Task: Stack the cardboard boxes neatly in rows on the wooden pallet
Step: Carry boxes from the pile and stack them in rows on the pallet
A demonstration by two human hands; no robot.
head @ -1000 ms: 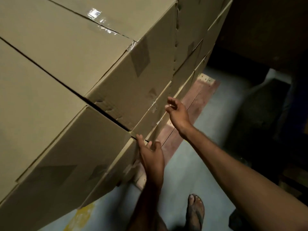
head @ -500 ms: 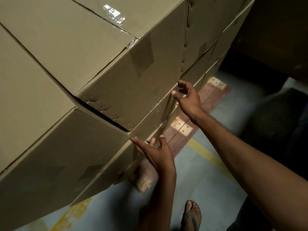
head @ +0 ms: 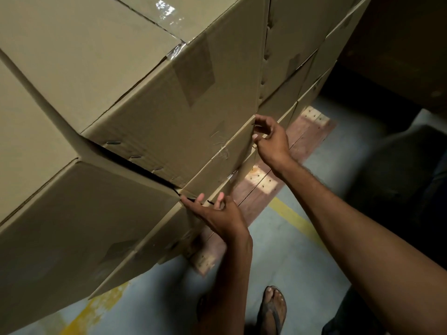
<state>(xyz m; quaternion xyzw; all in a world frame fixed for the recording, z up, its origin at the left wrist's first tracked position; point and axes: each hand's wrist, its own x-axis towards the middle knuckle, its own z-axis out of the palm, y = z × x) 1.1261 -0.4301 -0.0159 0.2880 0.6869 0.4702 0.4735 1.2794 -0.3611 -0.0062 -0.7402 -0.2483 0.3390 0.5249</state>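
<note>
On box: left hand flat, right hand curled.

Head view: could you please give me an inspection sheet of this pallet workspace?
Surface: wooden pallet on a grey floor; its near edge is bare.
Job's things: boxes stacked in layers; a dark gap shows between two near ones, so they are not flush.
Clutter: nothing seen.
Grippers: left hand lays straight fingers against a box corner; right hand curls its fingers at another corner, grip unclear.
Cables: nothing seen.
Surroundings: yellow line on the floor, a foot in a sandal, and dark shapes at right too dim to tell.
</note>
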